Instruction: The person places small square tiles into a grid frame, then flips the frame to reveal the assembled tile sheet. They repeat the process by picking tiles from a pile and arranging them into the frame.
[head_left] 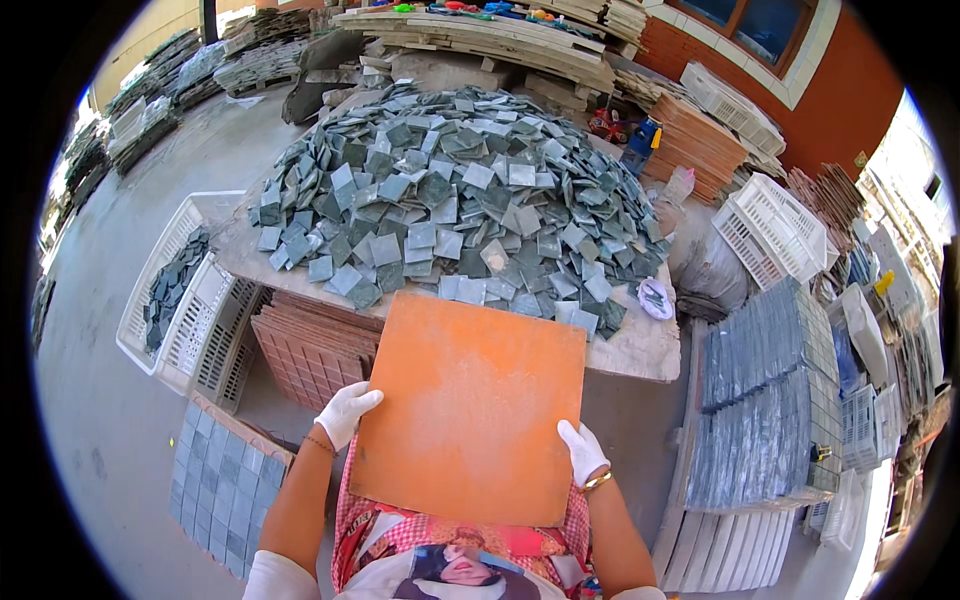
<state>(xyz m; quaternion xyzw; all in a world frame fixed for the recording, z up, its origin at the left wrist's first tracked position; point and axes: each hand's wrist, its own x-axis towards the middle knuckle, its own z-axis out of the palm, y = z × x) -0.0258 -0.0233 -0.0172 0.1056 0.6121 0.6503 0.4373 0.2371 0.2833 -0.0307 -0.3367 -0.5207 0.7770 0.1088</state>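
Note:
A flat, square orange board (468,410) is held in front of me, its far edge close to the table's front edge. My white-gloved left hand (347,412) grips its left side, thumb on the upper face. On its right side my right hand (584,452), also gloved, holds it the same way. The fingers of both hands are partly hidden beneath the board. Beyond it, a big heap of small square grey-green stone tiles (450,190) covers most of the table (640,350).
White plastic crates (215,330) stand left of the table, the far one holding dark tile pieces. Stacked reddish boards (315,345) sit below the table. A tile-covered board (222,485) lies lower left. Stacked tile sheets (760,400) and white crates (772,230) stand right.

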